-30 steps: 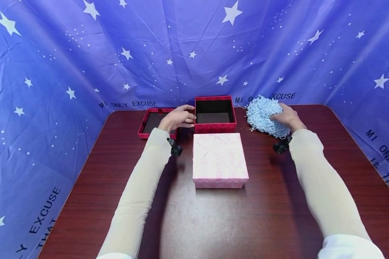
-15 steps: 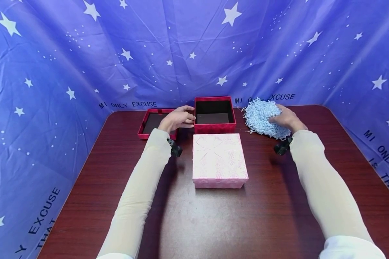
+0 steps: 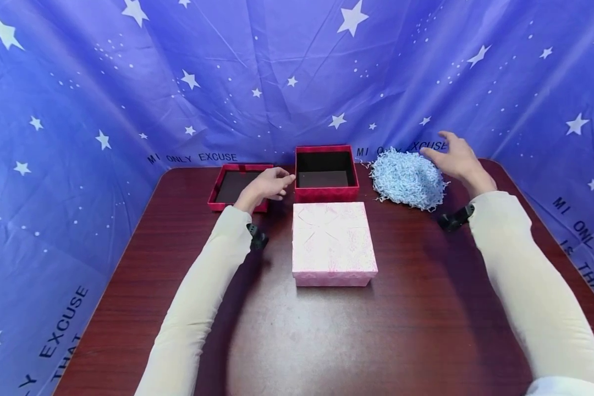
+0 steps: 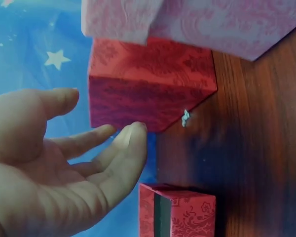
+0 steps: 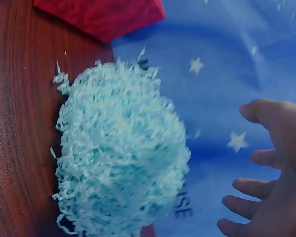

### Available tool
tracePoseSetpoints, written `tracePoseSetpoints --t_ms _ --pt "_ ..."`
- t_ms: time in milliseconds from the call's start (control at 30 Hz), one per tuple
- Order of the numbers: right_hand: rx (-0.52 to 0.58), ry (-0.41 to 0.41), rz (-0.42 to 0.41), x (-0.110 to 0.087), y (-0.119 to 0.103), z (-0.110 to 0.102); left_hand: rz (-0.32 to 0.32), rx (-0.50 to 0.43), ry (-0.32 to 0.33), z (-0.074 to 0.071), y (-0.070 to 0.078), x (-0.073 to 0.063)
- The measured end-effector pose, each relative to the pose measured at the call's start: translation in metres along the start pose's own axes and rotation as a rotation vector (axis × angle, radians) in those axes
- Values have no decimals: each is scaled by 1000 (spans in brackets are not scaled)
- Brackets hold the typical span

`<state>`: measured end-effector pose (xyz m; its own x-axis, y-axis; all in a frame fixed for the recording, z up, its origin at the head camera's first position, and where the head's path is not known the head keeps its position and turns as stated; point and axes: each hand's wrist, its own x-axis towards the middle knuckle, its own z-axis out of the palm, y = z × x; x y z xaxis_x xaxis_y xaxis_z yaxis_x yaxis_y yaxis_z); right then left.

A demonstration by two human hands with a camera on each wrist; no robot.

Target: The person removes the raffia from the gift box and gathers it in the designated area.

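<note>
Glossy reddish-brown wooden tabletop (image 3: 411, 308) meets a blue-violet fabric curtain (image 3: 312, 60) printed with white stars. Two bare hands reach over its far side, well apart, neither holding anything. Right hand (image 3: 457, 159): fingers spread, just off the right side of a rounded heap of pale blue shredded filler (image 3: 408, 179). Left hand (image 3: 267, 187): fingers loosely extended toward the left wall of an uncovered red patterned square box (image 3: 326, 194) with a dark interior; whether they touch it I cannot tell. The box and the heap both sit between the hands. Beyond the left hand, partly behind it, lies a shallow red rectangular lid (image 3: 216, 208). Between the hands but nearer the body stands a closed pale pink patterned box (image 3: 334, 239). The filler looks light, springy and likely to shed strands; a broad scoop from its sides and underneath should suit it better than a pinch.
</note>
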<state>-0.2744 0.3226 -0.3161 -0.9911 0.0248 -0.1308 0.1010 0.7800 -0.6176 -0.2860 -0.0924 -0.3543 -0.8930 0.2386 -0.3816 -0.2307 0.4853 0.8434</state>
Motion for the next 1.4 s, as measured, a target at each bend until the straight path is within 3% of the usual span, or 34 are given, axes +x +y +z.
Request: tracePoseSetpoints --t_ms 100,267,567,700,1000,1100,1167,1300,1400 --pt "-18 69 -53 -7 -12 -2 25 39 25 -1 -5 -10" --pt "-19 98 -151 -19 -32 10 81 37 9 1 -11 -26" --pt "19 28 -354 -52 -56 51 118 -7 -43 12 -25 -50" --pt "51 -38 -387 -62 -58 71 126 -37 -84 16 -35 -56" --pt "-9 -213 -416 -90 -52 104 84 -83 -185 29 -34 -73" --pt "-9 -277 -388 -98 -53 109 68 -94 -214 31 -34 -77" --pt "56 -341 -339 -101 -53 111 59 -126 -248 31 -35 -79" --pt "294 -492 -193 -104 -52 115 50 -189 -333 30 -37 -82" --pt "397 -545 -153 -105 -50 118 53 -203 -373 29 -37 -83"
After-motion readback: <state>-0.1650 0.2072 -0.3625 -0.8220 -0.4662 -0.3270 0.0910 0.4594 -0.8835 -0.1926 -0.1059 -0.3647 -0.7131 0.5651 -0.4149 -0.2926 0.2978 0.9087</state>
